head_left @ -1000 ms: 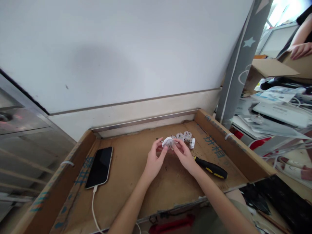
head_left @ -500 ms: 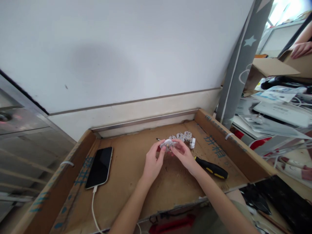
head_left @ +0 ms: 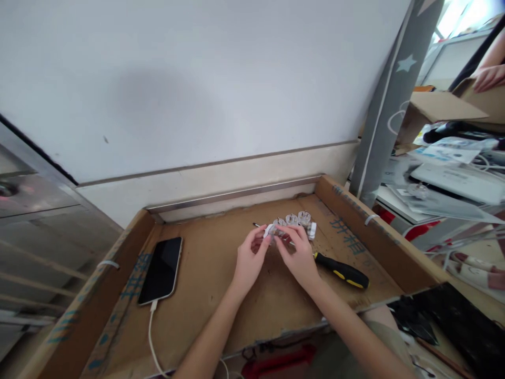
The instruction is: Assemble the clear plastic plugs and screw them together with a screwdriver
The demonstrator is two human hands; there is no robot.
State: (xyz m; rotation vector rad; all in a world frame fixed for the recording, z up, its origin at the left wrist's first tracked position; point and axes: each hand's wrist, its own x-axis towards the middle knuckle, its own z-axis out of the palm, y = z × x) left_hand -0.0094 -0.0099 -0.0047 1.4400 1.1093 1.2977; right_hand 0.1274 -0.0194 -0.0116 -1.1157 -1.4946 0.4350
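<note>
Cardboard tray (head_left: 221, 295) bore a black-and-yellow screwdriver (head_left: 342, 270) near the right hand (head_left: 298, 257). Its fingers and those of the left hand (head_left: 249, 256) were clamped on a small white-and-clear plug (head_left: 269, 230), over the tray. Clear plugs (head_left: 292, 219) lay just beyond; a white wall (head_left: 236, 79) stood behind.

Shallow cardboard tray (head_left: 209, 273), dark-screened phone (head_left: 161, 271) at left, clear plugs (head_left: 292, 219) farther back, black-and-yellow screwdriver (head_left: 342, 270) at right

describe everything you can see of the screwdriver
The screwdriver has a thick black handle with yellow patches and a yellow collar, apparently plastic or rubber. It lies on the cardboard, partly behind the right hand, its butt angled toward the person's right. The hand hides most of the shaft; whether they touch is unclear.
</note>
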